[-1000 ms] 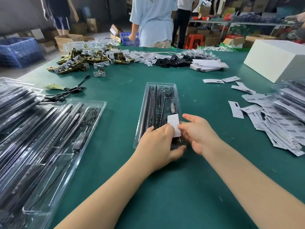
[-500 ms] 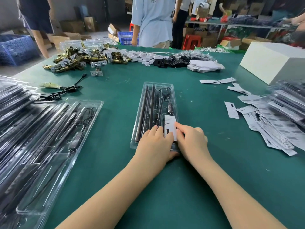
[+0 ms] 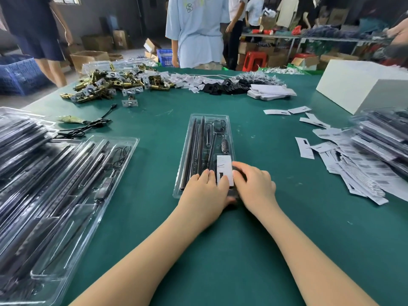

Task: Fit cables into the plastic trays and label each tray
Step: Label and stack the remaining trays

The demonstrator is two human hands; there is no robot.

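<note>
Head view: a green felt-like table [image 3: 254, 250] seen from above, both forearms reaching forward.
Tray: a long, clear, glossy plastic tray [image 3: 206, 120] lies lengthwise ahead of the fingers, its near end under both hands.
Contents: straight dark rods and a thin black cable [image 3: 217, 127] sit in moulded channels beyond the fingertips.
Label: a white rectangular paper label [image 3: 224, 165] lies flat on the tray, between the two hands.
Left hand [image 3: 204, 193]: palm down, fingers straight and together, pressing the label's left edge.
Right hand [image 3: 254, 186]: fingers lightly bent, seemingly pressing the label's right edge; motion blur hides the tips.
Spare labels [image 3: 353, 166]: loose white slips, well right of the fingers.
</note>
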